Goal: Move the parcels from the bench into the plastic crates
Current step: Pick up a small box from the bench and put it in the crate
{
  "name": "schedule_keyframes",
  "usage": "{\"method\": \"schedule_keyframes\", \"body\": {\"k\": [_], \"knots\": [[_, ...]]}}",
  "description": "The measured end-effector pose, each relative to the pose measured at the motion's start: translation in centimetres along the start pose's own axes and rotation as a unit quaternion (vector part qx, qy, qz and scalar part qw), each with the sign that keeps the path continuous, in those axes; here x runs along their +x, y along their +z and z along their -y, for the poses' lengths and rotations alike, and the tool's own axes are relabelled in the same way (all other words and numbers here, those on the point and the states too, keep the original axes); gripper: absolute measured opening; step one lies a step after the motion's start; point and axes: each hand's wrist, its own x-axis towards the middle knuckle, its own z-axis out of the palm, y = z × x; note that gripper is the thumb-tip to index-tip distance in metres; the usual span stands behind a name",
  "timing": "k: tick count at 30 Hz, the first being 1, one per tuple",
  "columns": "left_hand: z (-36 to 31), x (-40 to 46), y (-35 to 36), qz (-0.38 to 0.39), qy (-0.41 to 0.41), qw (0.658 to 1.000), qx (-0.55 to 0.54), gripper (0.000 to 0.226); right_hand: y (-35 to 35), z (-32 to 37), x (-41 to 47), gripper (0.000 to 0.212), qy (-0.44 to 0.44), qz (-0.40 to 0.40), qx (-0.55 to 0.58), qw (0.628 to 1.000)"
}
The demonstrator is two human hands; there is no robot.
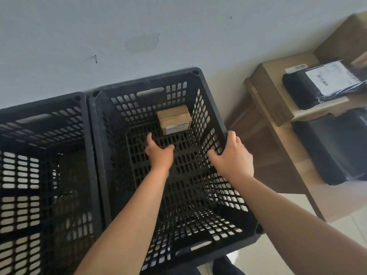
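Two black crates side by side at the wall: left crate point(45, 155) has no parcel I can make out, right crate point(111, 155) holds one box point(174, 120) in its far right corner. Tabletop point(264, 120) to the right carries a flat carton point(272, 90) and black mailers point(309, 92). Right hand point(232, 157) grips the right crate's rim. Left hand point(158, 153) sits low inside, fingers loosely spread, holding nothing. Looks like a drop just finished; next: reach right for another parcel.
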Motion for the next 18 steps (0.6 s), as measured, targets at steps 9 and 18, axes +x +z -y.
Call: {"method": "schedule_keyframes", "body": {"k": [9,18], "knots": [[-0.2,-15.1,-2.6,0.115,-0.008,0.993,-0.023,0.03,-3.4,-2.2,-3.6,0.061,0.011,-0.001,0.281,0.96],[-0.7,-29.7,2.9,0.191,0.075,0.979,-0.016,0.017,-11.0,-13.1,-14.5,0.036,0.11,-0.081,0.527,0.839]]}}
